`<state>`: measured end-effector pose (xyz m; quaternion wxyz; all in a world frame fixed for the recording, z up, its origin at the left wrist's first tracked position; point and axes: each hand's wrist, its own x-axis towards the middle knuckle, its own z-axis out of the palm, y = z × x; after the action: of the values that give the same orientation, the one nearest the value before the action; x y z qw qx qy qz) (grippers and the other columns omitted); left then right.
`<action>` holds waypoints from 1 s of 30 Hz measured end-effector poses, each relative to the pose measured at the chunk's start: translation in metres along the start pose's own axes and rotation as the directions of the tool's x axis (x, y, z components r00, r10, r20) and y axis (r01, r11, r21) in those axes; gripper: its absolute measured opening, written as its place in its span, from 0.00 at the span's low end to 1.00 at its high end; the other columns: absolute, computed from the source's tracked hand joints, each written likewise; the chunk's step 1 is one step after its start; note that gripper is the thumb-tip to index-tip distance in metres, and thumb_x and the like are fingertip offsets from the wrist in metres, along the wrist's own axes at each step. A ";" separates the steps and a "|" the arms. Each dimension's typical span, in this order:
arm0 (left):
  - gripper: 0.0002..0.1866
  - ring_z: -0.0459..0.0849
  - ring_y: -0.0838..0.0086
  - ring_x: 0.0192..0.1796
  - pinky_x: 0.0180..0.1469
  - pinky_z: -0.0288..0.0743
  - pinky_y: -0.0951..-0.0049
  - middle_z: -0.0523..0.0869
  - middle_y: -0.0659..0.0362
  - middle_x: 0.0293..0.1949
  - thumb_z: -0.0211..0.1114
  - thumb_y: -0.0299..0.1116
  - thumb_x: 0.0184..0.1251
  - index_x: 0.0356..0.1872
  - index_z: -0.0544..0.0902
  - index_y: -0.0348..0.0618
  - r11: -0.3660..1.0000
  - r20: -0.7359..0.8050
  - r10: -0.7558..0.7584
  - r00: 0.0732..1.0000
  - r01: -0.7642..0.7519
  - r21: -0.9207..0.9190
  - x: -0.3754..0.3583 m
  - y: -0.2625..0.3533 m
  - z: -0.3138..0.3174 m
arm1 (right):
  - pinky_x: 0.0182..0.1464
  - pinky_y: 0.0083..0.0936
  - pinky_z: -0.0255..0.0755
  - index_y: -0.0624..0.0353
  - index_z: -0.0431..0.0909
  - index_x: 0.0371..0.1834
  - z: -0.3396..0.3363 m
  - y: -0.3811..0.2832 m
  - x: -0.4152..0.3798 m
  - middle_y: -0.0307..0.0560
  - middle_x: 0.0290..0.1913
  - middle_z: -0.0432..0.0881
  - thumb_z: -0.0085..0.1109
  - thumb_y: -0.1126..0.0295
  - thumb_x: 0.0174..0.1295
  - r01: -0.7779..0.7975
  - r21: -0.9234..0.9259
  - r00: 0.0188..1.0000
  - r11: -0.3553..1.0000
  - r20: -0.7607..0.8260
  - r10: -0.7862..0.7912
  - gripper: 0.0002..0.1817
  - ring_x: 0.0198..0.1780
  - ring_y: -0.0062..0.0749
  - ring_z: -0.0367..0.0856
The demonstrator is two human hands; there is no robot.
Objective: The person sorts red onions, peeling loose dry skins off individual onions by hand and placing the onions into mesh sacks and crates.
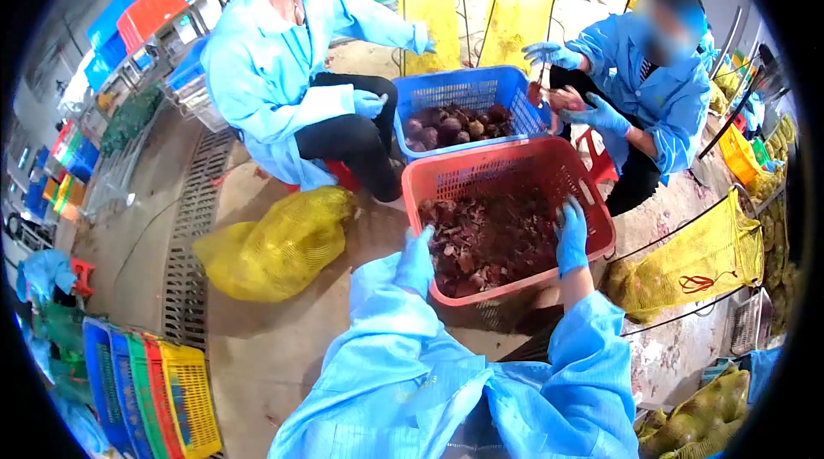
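A red plastic basket [506, 166] stands before me, its bottom covered with dark reddish peelings and scraps. My left hand [415, 262], in a blue glove, lies against the basket's near left side, its fingers pressed to the rim. At the right side my right hand [571, 237], gloved too, reaches over the rim with its fingers on the inner wall. Just behind, touching the red basket, stands a blue basket [468, 79] with dark round roots in it.
Two co-workers in blue gowns sit beyond the baskets; the person at the right [665, 90] holds a reddish root. A full yellow net bag [287, 244] lies on the floor at left, another yellow bag [695, 266] at right. Stacked crates [190, 399] stand at lower left.
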<state>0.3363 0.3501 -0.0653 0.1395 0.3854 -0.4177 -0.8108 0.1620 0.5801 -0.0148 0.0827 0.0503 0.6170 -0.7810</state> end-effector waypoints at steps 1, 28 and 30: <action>0.34 0.69 0.64 0.59 0.55 0.65 0.67 0.68 0.52 0.60 0.59 0.38 0.60 0.66 0.58 0.42 0.999 -0.064 0.001 0.998 0.001 0.042 -0.005 0.011 0.006 | 0.51 0.26 0.63 0.50 0.66 0.62 -0.027 0.019 0.002 0.37 0.54 0.73 0.51 0.64 0.60 -0.051 -0.031 0.990 0.998 -0.131 0.046 0.24 0.52 0.27 0.70; 0.37 0.60 0.47 0.65 0.60 0.62 0.48 0.63 0.41 0.63 0.62 0.54 0.51 0.63 0.66 0.56 -0.053 -0.017 0.144 0.989 0.024 0.998 0.290 -0.126 0.012 | 0.66 0.44 0.54 0.49 0.60 0.66 0.028 0.302 0.198 0.65 0.65 0.59 0.51 0.47 0.58 0.125 -0.939 0.932 0.322 0.222 0.286 0.33 0.66 0.60 0.57; 0.35 0.60 0.43 0.63 0.59 0.64 0.49 0.60 0.44 0.63 0.63 0.55 0.49 0.62 0.68 0.61 -0.225 0.089 0.155 0.984 -0.053 0.973 0.285 -0.112 0.026 | 0.65 0.48 0.54 0.48 0.61 0.66 0.049 0.329 0.205 0.63 0.66 0.58 0.51 0.47 0.58 0.155 -0.925 0.934 0.346 0.251 0.253 0.33 0.67 0.59 0.55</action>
<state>0.1384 0.2778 -0.2891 -0.1319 0.3398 -0.9183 -0.1546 0.0245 0.4446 -0.3550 0.2287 -0.1275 0.9238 -0.2793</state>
